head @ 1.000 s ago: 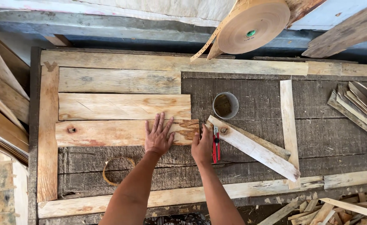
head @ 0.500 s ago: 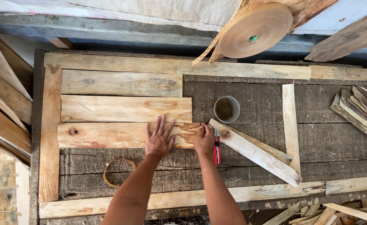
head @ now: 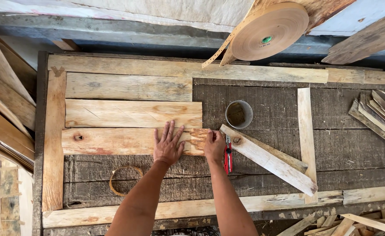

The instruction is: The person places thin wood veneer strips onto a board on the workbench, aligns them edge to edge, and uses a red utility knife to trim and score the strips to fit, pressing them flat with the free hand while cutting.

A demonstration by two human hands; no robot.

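Splinters are your first risk: your left hand [head: 168, 146] lies flat, fingers spread, on the rough third board [head: 127, 141] left of centre, and any slide could drive one in. Your right hand [head: 214, 146] curls over that board's right end, fingers bent on its edge, and could get pinched against the angled plank [head: 267, 159] just beside it. Lower right of that hand, the red cutter [head: 227, 157] could nick your wrist.
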